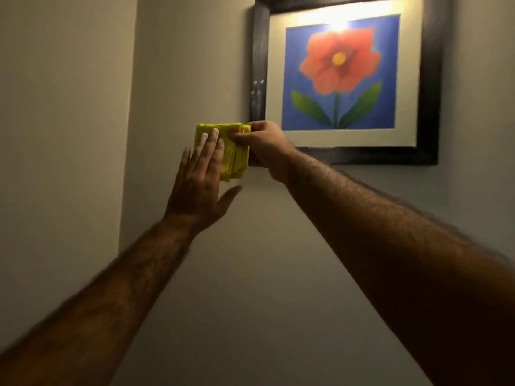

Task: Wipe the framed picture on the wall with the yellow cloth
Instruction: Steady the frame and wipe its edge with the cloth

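Note:
A framed picture (pixel 429 107) with a dark frame hangs on the wall at the upper right; it shows a red flower on blue behind glass, with glare near its top. A folded yellow cloth (pixel 237 151) is held just left of and below the frame's lower left corner. My right hand (pixel 267 149) grips the cloth's right edge and covers that corner of the frame. My left hand (pixel 200 179) lies flat against the cloth's left side, fingers straight and thumb spread. Whether the cloth touches the frame is unclear.
A pale wall (pixel 250 274) fills the view. A vertical wall corner (pixel 129 135) runs down the left side, with another wall face beyond it.

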`<state>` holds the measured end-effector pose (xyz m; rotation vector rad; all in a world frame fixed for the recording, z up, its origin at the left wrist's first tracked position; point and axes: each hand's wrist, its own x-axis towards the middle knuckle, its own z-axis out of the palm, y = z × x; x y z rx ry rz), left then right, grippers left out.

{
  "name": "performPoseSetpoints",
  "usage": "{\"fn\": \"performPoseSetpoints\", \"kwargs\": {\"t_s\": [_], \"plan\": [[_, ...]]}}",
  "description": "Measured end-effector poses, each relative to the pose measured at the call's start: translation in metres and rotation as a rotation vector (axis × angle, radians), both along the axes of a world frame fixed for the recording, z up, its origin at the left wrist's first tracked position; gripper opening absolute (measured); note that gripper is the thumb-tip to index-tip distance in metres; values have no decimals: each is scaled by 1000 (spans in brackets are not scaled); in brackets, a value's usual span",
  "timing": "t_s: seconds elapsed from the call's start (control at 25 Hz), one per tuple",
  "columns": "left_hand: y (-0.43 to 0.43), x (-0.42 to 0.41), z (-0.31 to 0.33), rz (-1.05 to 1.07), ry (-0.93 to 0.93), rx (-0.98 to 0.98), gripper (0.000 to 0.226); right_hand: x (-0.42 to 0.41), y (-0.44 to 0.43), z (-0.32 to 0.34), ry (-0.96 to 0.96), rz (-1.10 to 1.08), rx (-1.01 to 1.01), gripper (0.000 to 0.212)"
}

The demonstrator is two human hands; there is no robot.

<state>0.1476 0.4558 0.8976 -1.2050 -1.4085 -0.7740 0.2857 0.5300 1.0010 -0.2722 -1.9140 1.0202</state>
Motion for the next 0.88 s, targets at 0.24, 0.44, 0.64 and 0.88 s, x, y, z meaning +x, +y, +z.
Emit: {"fn": "performPoseSetpoints", "kwargs": {"t_s": [0.24, 0.44, 0.64, 0.88], "plan": [[30, 36, 88, -78, 209, 86, 52, 63, 7, 67, 85, -74, 108, 42], [53, 31, 163, 1, 206, 100, 54, 155, 74, 95, 68, -1131, 778, 61], [97, 22, 186, -30, 71, 82, 61, 236, 154, 94, -100, -1402, 949, 92], [134, 15, 174, -123, -20, -5, 68, 252, 198, 96, -232, -1330, 912, 108]]}}
